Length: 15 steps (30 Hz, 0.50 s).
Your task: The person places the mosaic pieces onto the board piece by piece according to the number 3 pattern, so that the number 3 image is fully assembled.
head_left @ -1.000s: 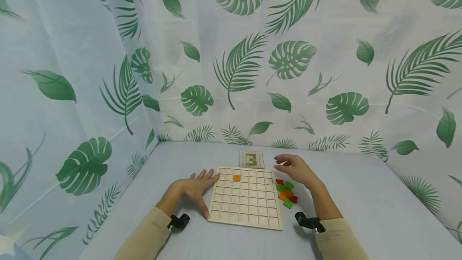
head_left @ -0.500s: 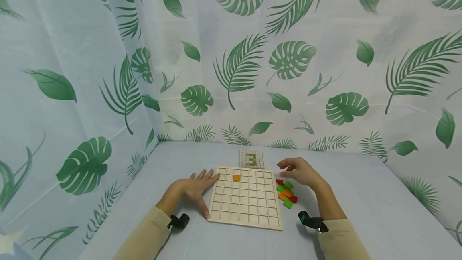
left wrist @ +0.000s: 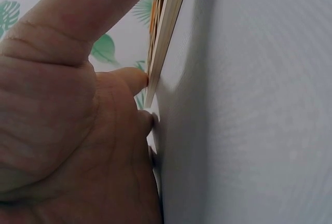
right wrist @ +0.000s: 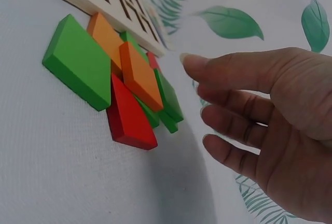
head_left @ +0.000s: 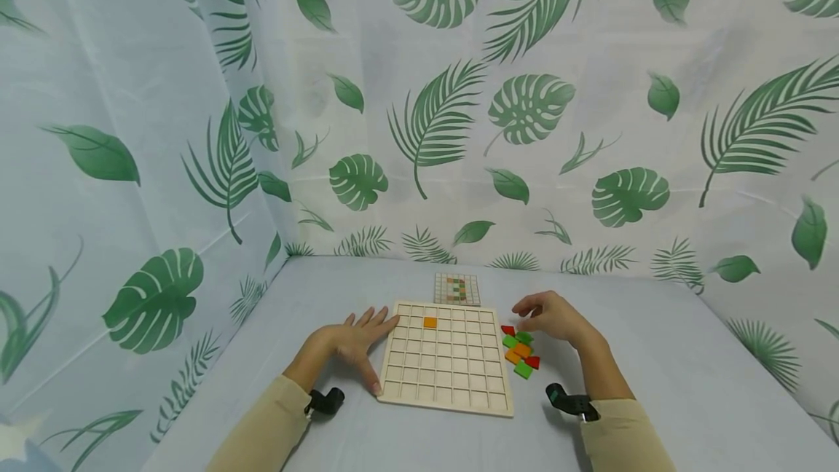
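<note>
A pale wooden grid board lies flat on the table, with one orange square tile in a cell of its upper left part. My left hand rests at the board's left side, fingers spread, thumb at the near corner and a fingertip at the far one. Loose green, orange and red tiles are heaped to the right of the board. Just above and right of that heap hovers my right hand, its fingers loosely bent. In the right wrist view nothing is between its fingers, which stay apart from the red tile.
Behind the board lies a small pattern card with a printed grid and coloured squares. A leaf-print curtain rises behind the table and along its left. Dark cameras are strapped to both wrists.
My right hand has drawn back to the right and slightly nearer, from beside the card to the far side of the tile heap. The left hand and the board stay put.
</note>
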Motion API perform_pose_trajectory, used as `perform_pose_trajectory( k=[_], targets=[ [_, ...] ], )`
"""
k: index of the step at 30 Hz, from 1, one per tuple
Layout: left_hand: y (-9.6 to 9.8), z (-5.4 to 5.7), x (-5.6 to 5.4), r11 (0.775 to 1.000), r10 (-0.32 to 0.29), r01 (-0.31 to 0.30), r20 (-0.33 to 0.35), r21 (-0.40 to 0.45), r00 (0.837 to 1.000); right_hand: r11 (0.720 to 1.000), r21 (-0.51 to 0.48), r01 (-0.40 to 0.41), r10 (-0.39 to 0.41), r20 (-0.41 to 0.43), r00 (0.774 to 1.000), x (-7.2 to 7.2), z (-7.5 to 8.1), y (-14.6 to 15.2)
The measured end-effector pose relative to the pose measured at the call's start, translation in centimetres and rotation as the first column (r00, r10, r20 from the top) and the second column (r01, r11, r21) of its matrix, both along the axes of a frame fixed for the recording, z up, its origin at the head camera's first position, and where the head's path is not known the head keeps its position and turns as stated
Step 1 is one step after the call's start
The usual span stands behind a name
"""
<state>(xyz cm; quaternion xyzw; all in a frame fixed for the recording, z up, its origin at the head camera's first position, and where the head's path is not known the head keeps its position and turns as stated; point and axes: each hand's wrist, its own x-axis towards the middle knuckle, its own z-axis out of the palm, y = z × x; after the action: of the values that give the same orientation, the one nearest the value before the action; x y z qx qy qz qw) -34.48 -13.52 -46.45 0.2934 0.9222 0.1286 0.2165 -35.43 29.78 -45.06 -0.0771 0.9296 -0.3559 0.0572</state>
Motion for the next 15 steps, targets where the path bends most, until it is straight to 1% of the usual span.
perform_pose_trajectory(
  k=[5, 11, 15],
  targets=[
    [-0.03, -0.08, -0.07, 1.000, 0.000, 0.000, 0.002, 0.000, 1.000, 1.000, -0.003, 0.016, -0.016, 0.049, 0.999, 0.20, -0.31, -0.04],
    [-0.04, -0.18, -0.16, 1.000, -0.003, 0.003, 0.006, 0.010, 1.000, 1.000, -0.001, 0.025, -0.025, 0.057, 0.998, 0.28, -0.54, 0.03],
    [-0.01, -0.16, -0.17, 1.000, 0.000, 0.000, 0.004, 0.008, 1.000, 1.000, 0.006, 0.010, -0.011, 0.060, 0.998, 0.24, -0.59, 0.05]
  ],
)
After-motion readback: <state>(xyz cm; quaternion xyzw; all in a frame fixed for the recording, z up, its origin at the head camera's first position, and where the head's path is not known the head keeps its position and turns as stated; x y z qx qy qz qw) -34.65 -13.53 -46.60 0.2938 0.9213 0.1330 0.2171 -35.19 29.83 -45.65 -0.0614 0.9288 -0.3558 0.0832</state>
